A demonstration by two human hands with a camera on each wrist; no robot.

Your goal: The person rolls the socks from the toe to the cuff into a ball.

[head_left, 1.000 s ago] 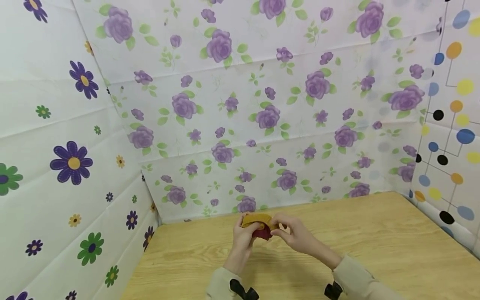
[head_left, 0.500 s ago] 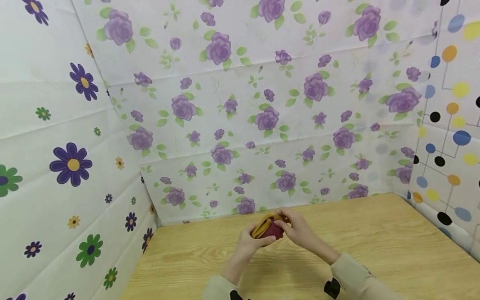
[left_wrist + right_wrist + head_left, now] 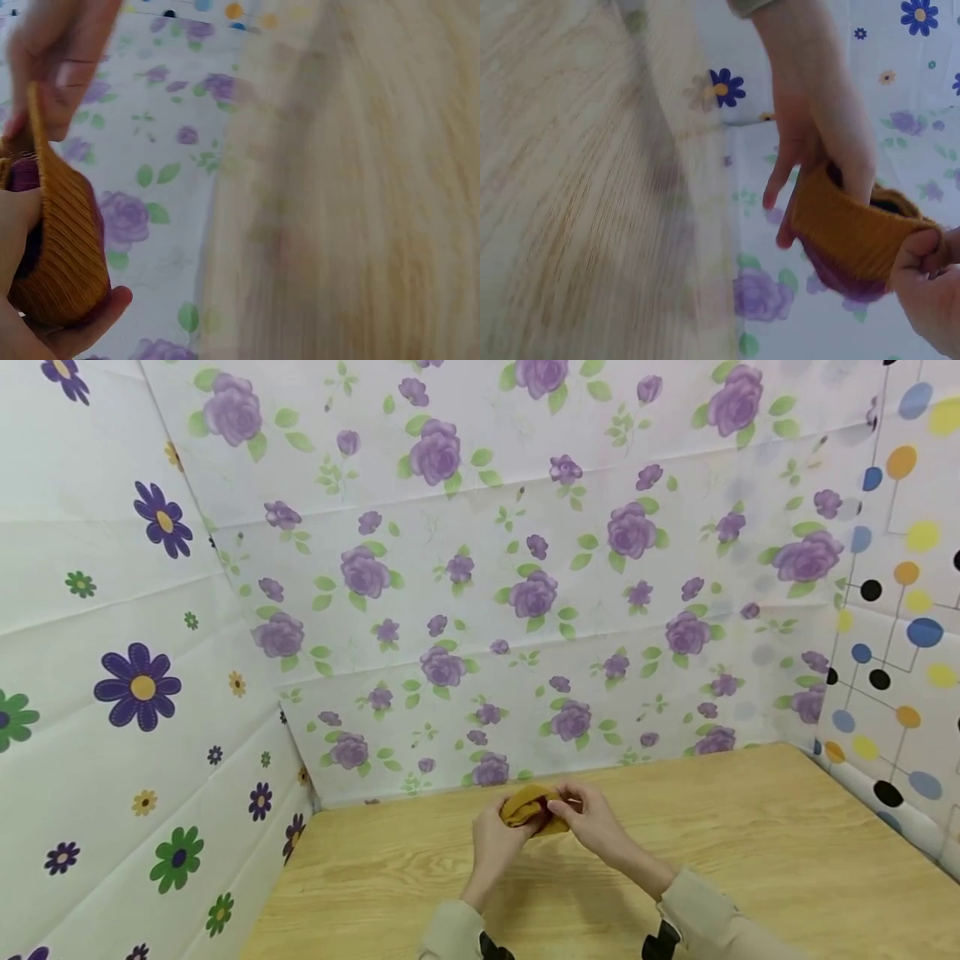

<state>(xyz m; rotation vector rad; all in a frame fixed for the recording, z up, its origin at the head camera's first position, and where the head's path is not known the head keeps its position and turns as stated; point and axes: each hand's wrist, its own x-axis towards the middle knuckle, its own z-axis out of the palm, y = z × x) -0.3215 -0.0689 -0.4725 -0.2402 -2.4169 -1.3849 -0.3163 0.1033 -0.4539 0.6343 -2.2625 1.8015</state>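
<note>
Between my hands is a bundled sock (image 3: 557,824) with a mustard ribbed cuff and a maroon body, held up over the table. My left hand (image 3: 495,842) grips it from the left. In the right wrist view, the left thumb reaches into the opening of the cuff (image 3: 862,241) while the other fingers stay outside. My right hand (image 3: 600,828) pinches the cuff's edge on the opposite side, thumb against fingers. Dark maroon fabric shows within the opening in the left wrist view, beside the ribbed wall (image 3: 71,240). Part of the bundle is hidden by the hands.
A wooden table (image 3: 375,860) lies beneath the hands. Behind it hangs a sheet with purple roses (image 3: 450,568). A daisy-print sheet (image 3: 60,635) borders the left, and a dotted one (image 3: 892,635) the right.
The sock has been turned between the hands: its maroon side faced the head camera half a second ago, and now the mustard cuff does. The left thumb has moved into the opening.
</note>
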